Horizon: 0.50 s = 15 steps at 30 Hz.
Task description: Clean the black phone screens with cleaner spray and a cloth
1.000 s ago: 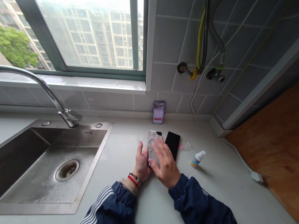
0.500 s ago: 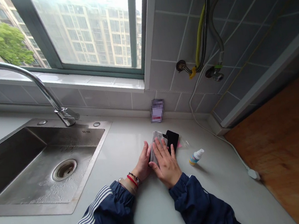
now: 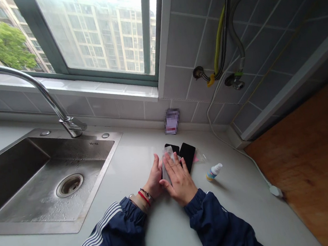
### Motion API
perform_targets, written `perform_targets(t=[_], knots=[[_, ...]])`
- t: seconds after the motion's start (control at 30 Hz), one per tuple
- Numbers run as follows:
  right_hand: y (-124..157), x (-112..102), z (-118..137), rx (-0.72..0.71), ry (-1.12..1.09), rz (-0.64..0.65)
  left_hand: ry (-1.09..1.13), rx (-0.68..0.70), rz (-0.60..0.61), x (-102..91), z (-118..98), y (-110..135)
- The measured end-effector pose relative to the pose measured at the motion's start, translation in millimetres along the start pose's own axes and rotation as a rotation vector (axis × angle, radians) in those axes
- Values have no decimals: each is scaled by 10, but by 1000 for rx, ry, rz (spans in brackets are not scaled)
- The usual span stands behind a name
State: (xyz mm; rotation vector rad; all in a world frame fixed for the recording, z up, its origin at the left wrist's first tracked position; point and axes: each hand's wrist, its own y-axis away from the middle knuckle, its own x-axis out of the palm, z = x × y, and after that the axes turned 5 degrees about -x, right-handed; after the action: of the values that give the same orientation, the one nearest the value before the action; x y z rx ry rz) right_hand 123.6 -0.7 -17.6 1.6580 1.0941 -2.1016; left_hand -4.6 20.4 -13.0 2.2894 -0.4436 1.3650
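Two black phones lie side by side on the pale counter: one (image 3: 172, 148) mostly under my hands, the other (image 3: 188, 155) just right of it. My right hand (image 3: 178, 177) presses a pale grey cloth (image 3: 166, 157) flat on the left phone, fingers stretched out and together. My left hand (image 3: 155, 177) rests against that phone's left edge, fingers extended along it. Both arms wear navy sleeves with white stripes.
A small white spray bottle (image 3: 213, 171) lies right of the phones, beside a clear wrapper (image 3: 200, 158). A steel sink (image 3: 40, 184) with a curved tap (image 3: 66, 122) is at the left. A white cable (image 3: 245, 157) runs along the counter to a wooden panel (image 3: 320, 168).
My right hand has slid the cloth down the phone toward me, uncovering the phone's far end. My left hand has stayed at the phone's left edge.
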Motion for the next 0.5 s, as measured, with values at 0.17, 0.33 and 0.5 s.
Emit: perform_targets(t=[0.17, 0.33, 0.5], knots=[[15, -29, 129, -100, -49, 81, 48, 12, -35, -10, -111, 12], [34, -76, 204, -174, -118, 119, 26, 79, -74, -63, -228, 68], [42, -45, 171, -212, -142, 136, 69, 110, -105, -73, -301, 97]])
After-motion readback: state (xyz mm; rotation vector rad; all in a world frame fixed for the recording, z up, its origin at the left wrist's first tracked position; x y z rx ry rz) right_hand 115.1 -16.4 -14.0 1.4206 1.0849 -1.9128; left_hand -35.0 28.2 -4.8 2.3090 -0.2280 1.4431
